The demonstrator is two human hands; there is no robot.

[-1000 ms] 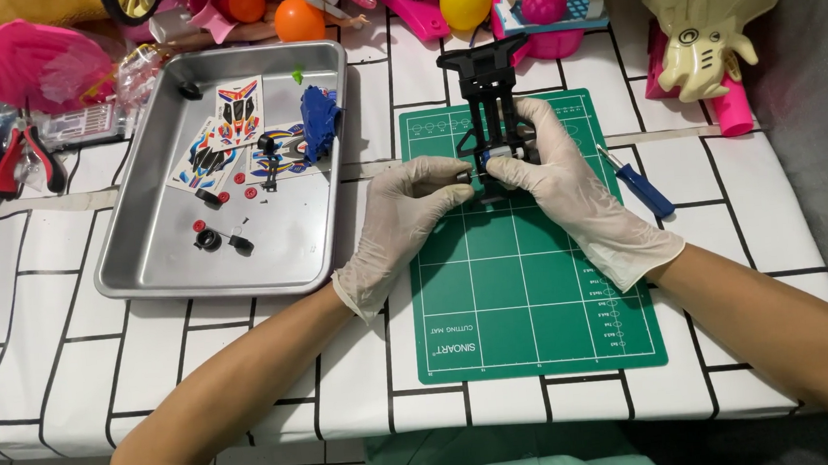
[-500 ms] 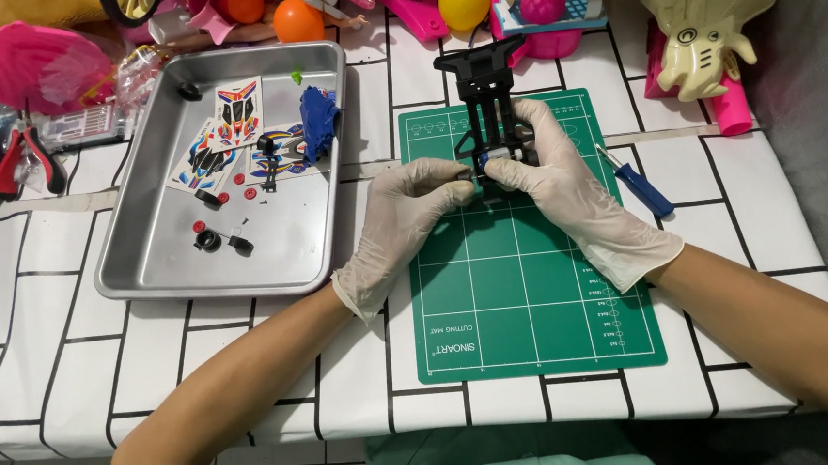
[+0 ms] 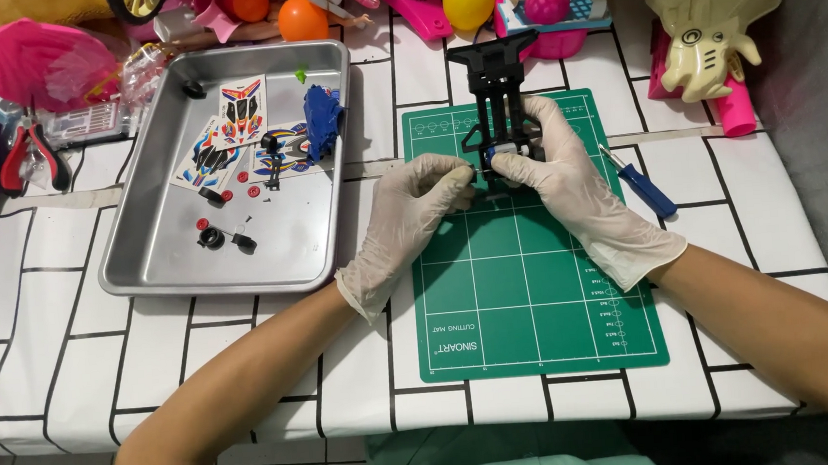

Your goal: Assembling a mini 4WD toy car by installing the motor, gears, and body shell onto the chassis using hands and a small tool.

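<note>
Two hands: both gloved in pale latex, working over the green cutting mat (image 3: 535,292).
Object: black toy-car chassis (image 3: 497,96), a long open frame with a wide cross-bar at the far end, lying along the far half of the mat.
Left hand (image 3: 413,218): fingers are pinching closed on a thin pale pin or axle at the chassis's near end; exactly what the piece is cannot be told.
Right hand (image 3: 566,188): fingers are wrapping closed around the chassis's near end, steadying it; a small blue part is showing between them.
Step in hand: judged to be fitting or pulling a small part at the chassis's near end.
Next move calls for: a steady right-hand hold and a straight, fine push or pull along the pin's line.
Tray: metal tray (image 3: 145,271) sitting left of the mat, holding sticker sheets (image 3: 232,129), a blue body piece (image 3: 321,118) and small black wheels (image 3: 210,237).
Nearby: blue screwdriver (image 3: 642,187) lying just right of the mat.
</note>
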